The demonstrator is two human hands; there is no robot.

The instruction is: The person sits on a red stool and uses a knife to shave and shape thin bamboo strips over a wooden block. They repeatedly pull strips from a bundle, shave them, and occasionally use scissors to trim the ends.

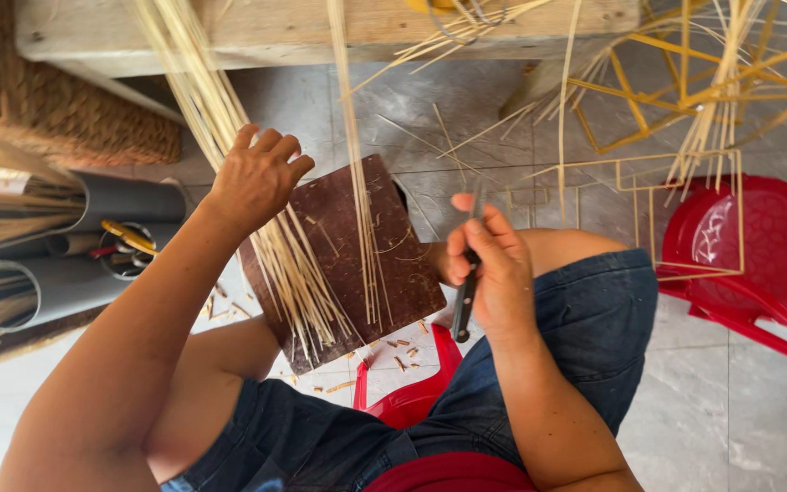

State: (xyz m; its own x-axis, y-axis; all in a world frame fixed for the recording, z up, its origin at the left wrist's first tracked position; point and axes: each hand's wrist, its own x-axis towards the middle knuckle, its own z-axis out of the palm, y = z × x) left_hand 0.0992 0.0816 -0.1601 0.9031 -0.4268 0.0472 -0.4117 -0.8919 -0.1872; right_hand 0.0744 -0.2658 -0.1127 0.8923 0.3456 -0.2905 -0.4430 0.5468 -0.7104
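My left hand (255,178) is closed around a bundle of thin bamboo strips (298,282), whose lower ends rest on a dark brown board (403,273) lying across my knees. A smaller bunch of strips (364,228) stands on the board just to the right, untouched. My right hand (489,260) grips a dark-handled knife (466,296), its blade pointing up past my fingers, to the right of the board. Short cut-off bits of bamboo (403,351) lie on the floor below the board.
Grey plastic pipes (129,196) holding strips and tools lie at the left, beside a woven mat (56,109). A wooden bench (275,32) crosses the top. A red plastic stool (744,246) and yellow bamboo frames (676,91) stand at the right.
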